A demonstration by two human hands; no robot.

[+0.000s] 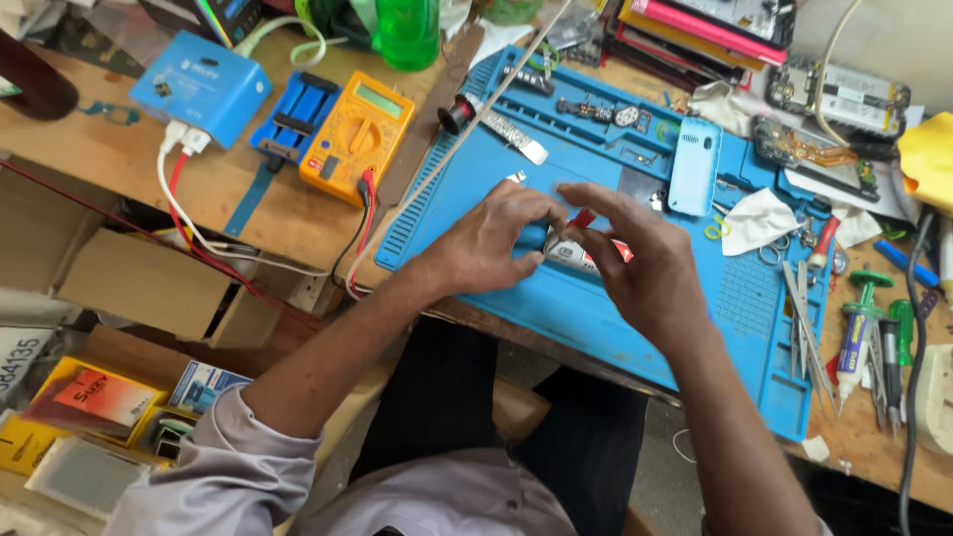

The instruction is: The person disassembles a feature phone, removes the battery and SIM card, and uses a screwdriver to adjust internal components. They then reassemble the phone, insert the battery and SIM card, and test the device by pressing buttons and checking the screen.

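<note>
Head view: small white-and-red tube (586,255) lies mid-mat on the blue work mat (556,308), pinched by my left hand (491,241); right hand (640,260) fingers close on its red cap (582,217). I judge it light, soft, squeezable; grip near the neck. Yellow multimeter (357,134) sits far left on the desk (119,159).

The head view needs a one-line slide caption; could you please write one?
Both hands, left hand and right hand, work a small red-and-white tube over a blue repair mat beside a yellow multimeter.
</note>
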